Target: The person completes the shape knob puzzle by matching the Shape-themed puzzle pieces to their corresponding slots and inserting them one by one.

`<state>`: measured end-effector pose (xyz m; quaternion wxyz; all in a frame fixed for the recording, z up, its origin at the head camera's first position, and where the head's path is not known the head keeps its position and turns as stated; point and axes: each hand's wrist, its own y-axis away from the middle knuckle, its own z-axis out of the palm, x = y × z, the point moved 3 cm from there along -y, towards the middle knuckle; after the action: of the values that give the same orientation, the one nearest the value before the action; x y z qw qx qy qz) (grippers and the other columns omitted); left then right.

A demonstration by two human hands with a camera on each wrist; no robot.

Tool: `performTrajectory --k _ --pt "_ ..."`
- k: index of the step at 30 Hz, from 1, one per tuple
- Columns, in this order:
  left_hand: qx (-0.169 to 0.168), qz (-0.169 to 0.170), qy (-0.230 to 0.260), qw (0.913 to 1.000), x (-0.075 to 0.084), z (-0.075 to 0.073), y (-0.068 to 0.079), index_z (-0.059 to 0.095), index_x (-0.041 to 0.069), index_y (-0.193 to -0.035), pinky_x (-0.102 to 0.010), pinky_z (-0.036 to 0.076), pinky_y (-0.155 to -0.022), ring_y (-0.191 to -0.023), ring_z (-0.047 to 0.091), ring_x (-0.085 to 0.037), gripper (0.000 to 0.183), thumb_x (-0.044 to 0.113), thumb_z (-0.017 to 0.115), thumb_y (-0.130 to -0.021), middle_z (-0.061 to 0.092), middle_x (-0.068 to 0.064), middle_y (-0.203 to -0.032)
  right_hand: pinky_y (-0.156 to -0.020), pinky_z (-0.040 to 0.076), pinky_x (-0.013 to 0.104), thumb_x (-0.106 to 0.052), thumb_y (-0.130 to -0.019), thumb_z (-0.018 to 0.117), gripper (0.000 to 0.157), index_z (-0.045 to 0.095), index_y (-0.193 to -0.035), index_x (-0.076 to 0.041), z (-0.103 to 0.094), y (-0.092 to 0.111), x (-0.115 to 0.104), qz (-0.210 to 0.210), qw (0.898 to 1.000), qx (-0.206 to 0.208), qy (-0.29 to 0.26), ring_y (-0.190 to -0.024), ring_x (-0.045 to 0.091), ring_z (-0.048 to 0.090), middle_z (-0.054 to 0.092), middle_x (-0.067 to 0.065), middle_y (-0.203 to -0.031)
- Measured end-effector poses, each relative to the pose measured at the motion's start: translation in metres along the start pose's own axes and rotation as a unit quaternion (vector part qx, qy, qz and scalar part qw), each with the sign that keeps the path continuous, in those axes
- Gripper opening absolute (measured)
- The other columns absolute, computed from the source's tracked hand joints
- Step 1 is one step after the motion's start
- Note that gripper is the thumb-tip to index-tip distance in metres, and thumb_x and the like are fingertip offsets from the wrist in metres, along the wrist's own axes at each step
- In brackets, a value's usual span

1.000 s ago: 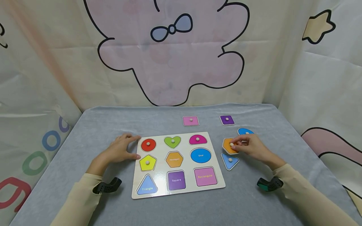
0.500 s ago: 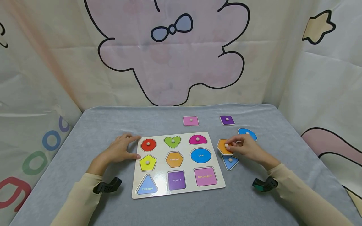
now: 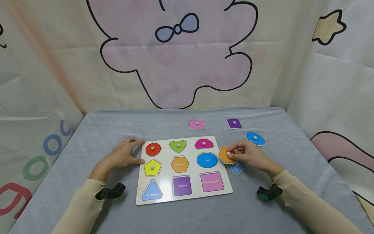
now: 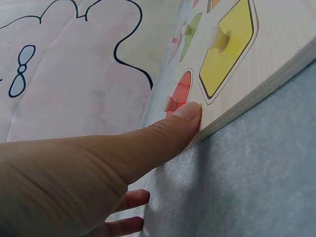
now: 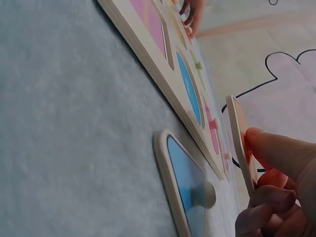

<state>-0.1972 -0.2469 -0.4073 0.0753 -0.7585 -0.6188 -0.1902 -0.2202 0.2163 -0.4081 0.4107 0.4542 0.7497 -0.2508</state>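
My right hand (image 3: pixel 246 154) pinches the knob of an orange hexagon puzzle piece (image 3: pixel 224 155), which is raised off the table in the right wrist view. The piece overlaps the board's right edge and part of a blue triangle piece (image 3: pixel 238 167) in the head view. My left hand (image 3: pixel 125 154) rests at the left edge of the wooden shape puzzle board (image 3: pixel 184 199), thumb and fingers spread, the thumb touching the edge near the yellow pentagon (image 4: pixel 232 47). Red circle (image 3: pixel 153 149), green heart (image 3: pixel 178 146) and magenta semicircle (image 3: pixel 204 143) pieces sit in the board. Its hexagon recess (image 3: pixel 180 164) shows its printed label.
Beyond the board lie a pink rectangle piece (image 3: pixel 197 124) and a purple square piece (image 3: pixel 234 123). A blue oval piece (image 3: pixel 255 138) lies behind my right hand. Grey cloth covers the table (image 3: pixel 187 217), with printed curtains (image 3: pixel 175 65) behind it.
My right hand has moved left and slightly nearer with the orange hexagon piece, uncovering the blue oval and overlapping the blue triangle. My left hand stays at the board.
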Motion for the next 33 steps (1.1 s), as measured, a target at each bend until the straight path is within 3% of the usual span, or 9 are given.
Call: performTrajectory --k 20,33 --pt "-0.002 0.0 0.002 1.0 0.002 -0.001 0.001 0.049 0.014 -0.15 -0.07 0.038 -0.103 -0.13 0.042 -0.049 0.086 0.046 0.085 -0.078 0.045 -0.026 -0.147 -0.053 0.039 0.014 -0.01 -0.089 0.077 0.016 0.076 -0.1 0.001 0.027 -0.009 -0.016 -0.005 0.999 -0.035 0.005 -0.059 0.007 0.048 0.059 0.004 -0.077" --pt "0.001 0.005 0.002 1.0 0.001 0.001 0.0 0.05 0.013 -0.15 -0.07 0.038 -0.103 -0.129 0.042 -0.049 0.086 0.045 0.085 -0.078 0.045 -0.026 -0.146 -0.054 0.036 0.015 -0.008 -0.087 0.078 0.015 0.077 -0.099 0.001 0.047 -0.017 -0.022 -0.024 0.998 -0.05 -0.011 -0.06 0.006 0.046 0.053 0.002 -0.072"
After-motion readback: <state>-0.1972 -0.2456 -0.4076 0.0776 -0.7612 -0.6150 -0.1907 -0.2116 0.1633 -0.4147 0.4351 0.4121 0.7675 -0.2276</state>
